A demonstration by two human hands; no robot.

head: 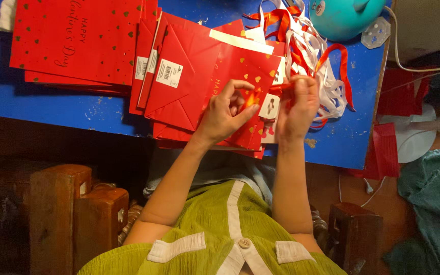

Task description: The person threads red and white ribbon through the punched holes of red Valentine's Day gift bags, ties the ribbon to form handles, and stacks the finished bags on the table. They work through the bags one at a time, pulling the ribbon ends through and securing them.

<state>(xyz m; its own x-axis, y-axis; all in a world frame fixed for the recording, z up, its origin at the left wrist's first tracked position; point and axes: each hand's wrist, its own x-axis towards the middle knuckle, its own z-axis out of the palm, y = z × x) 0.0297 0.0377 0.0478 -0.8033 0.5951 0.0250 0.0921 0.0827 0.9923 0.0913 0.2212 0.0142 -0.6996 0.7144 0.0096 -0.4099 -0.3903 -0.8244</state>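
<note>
A folded red paper gift bag (199,76) with gold hearts lies on top of a small pile on the blue table (67,109). My left hand (226,109) pinches the bag's top edge, fingers closed on a bit of red ribbon (281,87) there. My right hand (297,104) is closed on the same red ribbon just to the right, beside a white paper tag (269,107). The ribbon runs between both hands.
A second stack of flat red bags (77,40) lies at the table's far left. A heap of red and white ribbons (317,51) sits beyond my right hand, a teal round object (345,18) behind it. Wooden chair posts (72,214) stand below the table edge.
</note>
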